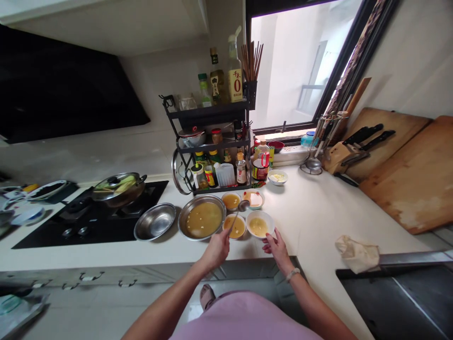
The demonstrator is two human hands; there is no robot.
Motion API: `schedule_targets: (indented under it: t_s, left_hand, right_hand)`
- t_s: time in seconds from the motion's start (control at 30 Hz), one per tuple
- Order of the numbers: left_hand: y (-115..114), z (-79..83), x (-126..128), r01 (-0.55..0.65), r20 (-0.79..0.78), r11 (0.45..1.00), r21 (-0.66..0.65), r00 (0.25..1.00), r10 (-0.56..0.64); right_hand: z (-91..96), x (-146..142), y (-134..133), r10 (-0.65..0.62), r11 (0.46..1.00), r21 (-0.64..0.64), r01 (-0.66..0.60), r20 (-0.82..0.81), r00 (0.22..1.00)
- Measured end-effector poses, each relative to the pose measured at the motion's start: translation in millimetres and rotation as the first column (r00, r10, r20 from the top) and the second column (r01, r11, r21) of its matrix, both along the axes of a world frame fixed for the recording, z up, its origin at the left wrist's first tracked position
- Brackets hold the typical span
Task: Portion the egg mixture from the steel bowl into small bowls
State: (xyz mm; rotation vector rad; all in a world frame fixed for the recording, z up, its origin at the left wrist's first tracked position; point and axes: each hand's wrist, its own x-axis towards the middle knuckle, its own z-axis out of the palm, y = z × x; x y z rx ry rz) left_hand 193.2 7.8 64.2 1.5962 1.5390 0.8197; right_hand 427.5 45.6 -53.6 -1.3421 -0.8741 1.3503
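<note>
My left hand is closed around the handle of a small metal ladle, whose head hangs over the gap among several small bowls. With thumb at the rim and fingers below, my right hand grips a white bowl that has a little yellowish liquid inside. Left of it sits a bowl of orange-yellow liquid, partly crossed by the ladle handle. Behind are another filled bowl and a bowl with pale orange contents. A wide metal basin holds more yellowish liquid.
An empty-looking metal bowl stands beside the stove, where a lidded pan rests. Behind the bowls rises a black rack of bottles and jars. To the right are a small bowl, a knife block, cutting boards, a cloth and the sink.
</note>
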Motion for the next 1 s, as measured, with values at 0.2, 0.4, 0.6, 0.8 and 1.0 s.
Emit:
schedule_targets:
  t_s: [0.2, 0.4, 0.6, 0.8, 1.0]
  left_hand:
    - [13, -3.3, -54, -0.308, -0.178, 0.945, -0.115, 0.942, 0.285]
    - [20, -18.4, -83, -0.378, -0.071, 0.841, -0.386, 0.921, 0.382]
    - [19, -16.7, -84, -0.260, 0.173, 0.831, -0.492, 0.906, 0.387]
    - [13, -10.1, -99, -0.099, 0.569, 0.789, -0.607, 0.639, 0.518]
    - [5, -4.5, -105, -0.085, 0.609, 0.777, -0.623, 0.571, 0.551]
  right_hand:
    - [0.9, 0, -1, 0.000, 1.000, 0.002, 0.000, 0.015, 1.000]
    - [1.6, 0, -1, 0.003, 1.000, 0.010, -0.003, 0.010, 1.000]
    - [1.7, 0, -1, 0.001, 1.000, 0.010, -0.001, 0.008, 1.000]
    - [-0.1, 0, -1, -0.009, 1.000, 0.011, 0.009, 0.001, 1.000]
    - [-0.9, 1, -1, 0.004, 1.000, 0.023, -0.005, 0.012, 1.000]
